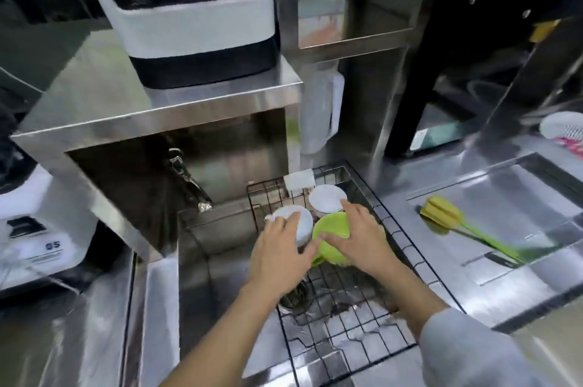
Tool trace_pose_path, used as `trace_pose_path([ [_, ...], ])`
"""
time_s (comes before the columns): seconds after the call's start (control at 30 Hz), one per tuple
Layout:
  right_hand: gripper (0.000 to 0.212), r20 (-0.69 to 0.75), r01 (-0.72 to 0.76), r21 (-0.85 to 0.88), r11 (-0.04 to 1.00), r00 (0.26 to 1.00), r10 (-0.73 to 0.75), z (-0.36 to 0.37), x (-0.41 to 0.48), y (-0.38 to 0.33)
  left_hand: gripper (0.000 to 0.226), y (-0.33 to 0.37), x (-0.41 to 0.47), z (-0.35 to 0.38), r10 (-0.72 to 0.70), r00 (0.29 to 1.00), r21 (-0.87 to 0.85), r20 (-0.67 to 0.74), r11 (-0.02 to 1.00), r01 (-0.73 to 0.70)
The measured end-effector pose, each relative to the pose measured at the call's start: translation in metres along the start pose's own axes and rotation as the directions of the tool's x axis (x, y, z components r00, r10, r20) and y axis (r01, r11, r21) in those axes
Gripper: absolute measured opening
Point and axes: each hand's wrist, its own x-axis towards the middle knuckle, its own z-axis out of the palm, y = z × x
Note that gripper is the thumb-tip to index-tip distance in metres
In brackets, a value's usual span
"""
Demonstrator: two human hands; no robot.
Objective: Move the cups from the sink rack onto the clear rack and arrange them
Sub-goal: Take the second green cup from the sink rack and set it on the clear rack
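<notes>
Hands (280,248) on cups (331,229), mid-rack (410,248)

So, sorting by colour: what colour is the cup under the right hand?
Lime green cup, seen in the head view.

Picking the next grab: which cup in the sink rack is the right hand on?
The green cup, nearest the person in the sink rack. The right hand rests on it; the left hand covers one white cup, the far white cup sits untouched.
</notes>
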Motion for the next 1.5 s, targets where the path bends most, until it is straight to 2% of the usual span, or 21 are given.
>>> trace_pose_path([
  [0.13, 0.074, 0.005, -0.154, 0.018, 0.988, 0.988, 0.154, 0.005, 0.005, 0.033, 0.045, 0.01, 0.005, 0.034, -0.139, 0.983, 0.085, 0.118, 0.988, 0.129],
  [0.2, 0.066, 0.0, -0.196, 0.046, 0.979, 0.98, 0.197, 0.01, 0.006, 0.042, 0.044, 0.014, 0.006, 0.049, -0.164, 0.974, 0.139, 0.159, 0.98, 0.142],
  [0.3, 0.052, 0.051, -0.251, 0.057, 0.966, 0.967, 0.249, 0.017, 0.01, 0.048, 0.045, 0.017, 0.009, 0.064, -0.256, 0.94, 0.126, 0.225, 0.964, 0.233],
  [0.4, 0.034, 0.111, -0.304, 0.169, 0.938, 0.951, 0.288, 0.02, 0.017, 0.05, 0.041, 0.015, 0.012, 0.072, -0.314, 0.881, -0.068, 0.353, 0.931, 0.359],
  [0.47, 0.026, 0.147, -0.374, 0.288, 0.882, 0.927, 0.345, 0.018, 0.02, 0.054, 0.037, 0.016, 0.014, 0.073, -0.337, 0.848, -0.265, 0.409, 0.846, 0.463],
  [0.53, 0.029, 0.192, -0.414, 0.351, 0.84, 0.91, 0.369, 0.017, 0.023, 0.058, 0.033, 0.021, 0.014, 0.072, -0.367, 0.807, -0.431, 0.462, 0.703, 0.566],
  [0.63, 0.03, 0.262, -0.428, 0.395, 0.813, 0.901, 0.347, 0.016, 0.022, 0.058, 0.023, 0.028, 0.017, 0.065, -0.411, 0.639, -0.571, 0.65, 0.291, 0.768],
  [0.73, 0.03, 0.333, -0.428, 0.432, 0.794, 0.894, 0.3, 0.014, 0.015, 0.055, 0.021, 0.027, 0.018, 0.06, -0.376, 0.531, -0.6, 0.759, -0.091, 0.794],
  [0.8, 0.028, 0.345, -0.411, 0.456, 0.789, 0.899, 0.269, 0.01, 0.009, 0.055, 0.038, 0.027, 0.016, 0.057, -0.333, 0.48, -0.559, 0.812, -0.206, 0.803],
  [0.87, 0.029, 0.326, -0.379, 0.478, 0.793, 0.914, 0.241, 0.003, 0.005, 0.054, 0.051, 0.029, 0.014, 0.05, -0.3, 0.456, -0.53, 0.838, -0.244, 0.812],
  [0.97, 0.037, 0.251, -0.267, 0.54, 0.798, 0.956, 0.15, -0.01, -0.002, 0.051, 0.063, 0.032, 0.017, 0.035, -0.244, 0.467, -0.526, 0.85, -0.353, 0.774],
  [1.07, 0.053, 0.096, -0.018, 0.554, 0.833, 0.995, -0.042, -0.021, -0.009, 0.041, 0.07, 0.04, 0.021, 0.018, -0.209, 0.497, -0.537, 0.842, -0.41, 0.738],
  [1.13, 0.058, -0.02, 0.173, 0.543, 0.822, 0.981, -0.193, -0.027, -0.015, 0.033, 0.063, 0.045, 0.021, 0.006, -0.158, 0.565, -0.576, 0.81, -0.401, 0.713],
  [1.2, 0.052, -0.091, 0.291, 0.55, 0.783, 0.953, -0.29, -0.031, -0.02, 0.023, 0.05, 0.045, 0.019, -0.007, -0.156, 0.658, -0.655, 0.737, -0.404, 0.639],
  [1.33, 0.056, -0.111, 0.341, 0.599, 0.725, 0.932, -0.346, -0.035, -0.025, -0.007, 0.038, 0.033, 0.009, -0.034, -0.271, 0.78, -0.813, 0.563, -0.35, 0.465],
  [1.4, 0.054, -0.033, 0.339, 0.637, 0.693, 0.909, -0.415, -0.036, -0.027, -0.027, 0.032, 0.023, 0.002, -0.05, -0.318, 0.816, -0.864, 0.482, -0.329, 0.382],
  [1.5, 0.061, 0.12, 0.256, 0.727, 0.637, 0.866, -0.485, -0.033, -0.033, -0.063, 0.03, 0.003, -0.012, -0.077, -0.403, 0.829, -0.914, 0.388, -0.286, 0.289],
])
